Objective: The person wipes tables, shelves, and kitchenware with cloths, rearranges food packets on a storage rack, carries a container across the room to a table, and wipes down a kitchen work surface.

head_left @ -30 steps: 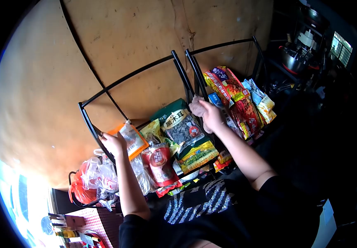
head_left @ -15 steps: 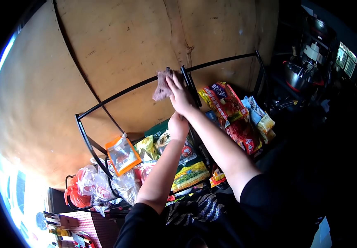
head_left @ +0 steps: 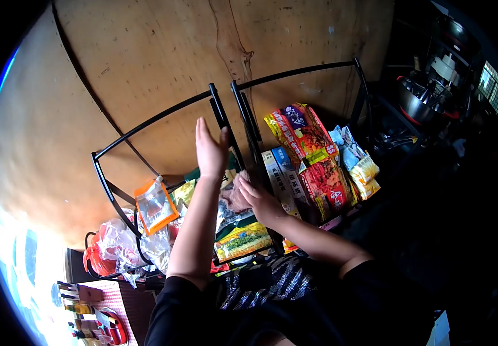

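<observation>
My left hand (head_left: 212, 151) is raised beside the post of the left black metal rack (head_left: 156, 124), its fingers stretched upward and nothing in it. Lower and to the right, my right hand (head_left: 265, 203) has its fingers on a crumpled pinkish-brown cloth (head_left: 238, 191). The cloth hangs over the packets on the left rack, close to its right side. Beneath it lies a yellow food packet (head_left: 243, 242). An orange-edged clear pouch (head_left: 155, 206) leans at the left of the same rack. My right palm is turned away, so the grip is partly hidden.
The right rack (head_left: 298, 73) holds red noodle packets (head_left: 325, 187), long boxes (head_left: 283, 179) and blue-white packets (head_left: 354, 158). Plastic bags (head_left: 119, 245) hang at the left. A wooden wall (head_left: 162, 46) stands behind; a steel bowl (head_left: 415, 101) with utensils is at right.
Both hands have come away from the top rail. My right hand has moved down with the cloth, and my left hand has separated from it, moving left with fingers extended.
</observation>
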The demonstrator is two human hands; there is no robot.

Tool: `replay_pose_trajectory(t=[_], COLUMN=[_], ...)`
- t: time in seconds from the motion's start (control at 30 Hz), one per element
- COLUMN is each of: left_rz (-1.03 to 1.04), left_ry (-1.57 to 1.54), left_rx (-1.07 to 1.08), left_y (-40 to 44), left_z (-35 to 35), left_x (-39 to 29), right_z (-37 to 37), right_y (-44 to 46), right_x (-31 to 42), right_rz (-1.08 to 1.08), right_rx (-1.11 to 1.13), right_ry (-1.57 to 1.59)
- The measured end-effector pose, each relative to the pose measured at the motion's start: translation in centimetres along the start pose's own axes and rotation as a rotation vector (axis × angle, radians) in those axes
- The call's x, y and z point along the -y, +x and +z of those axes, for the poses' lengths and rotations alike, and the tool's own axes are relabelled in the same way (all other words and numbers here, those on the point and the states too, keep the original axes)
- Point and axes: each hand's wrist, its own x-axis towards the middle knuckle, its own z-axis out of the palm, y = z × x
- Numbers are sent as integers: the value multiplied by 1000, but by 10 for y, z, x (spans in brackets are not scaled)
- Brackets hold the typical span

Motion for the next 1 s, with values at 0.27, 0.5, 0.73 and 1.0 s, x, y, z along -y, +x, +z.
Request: replay_pose_trajectory(t=[0.27,0.5,0.73,1.0], left_rz=[159,163,194,200], left_ry=[602,674,659,694], left_rx=[42,-19,-70,-74], left_y=[-11,-15,-14,-15], left_z=[60,74,72,73], left_x=[-30,-33,-39,-38], right_z=[-128,-110,-172,-246], right_y=[126,237,229,205], right_x=[-37,-75,-148,-218], right_rz=[-139,-260,-359,-264], right_rx=[-671,-482,-506,-398], right_ry=[377,-231,-469,-706])
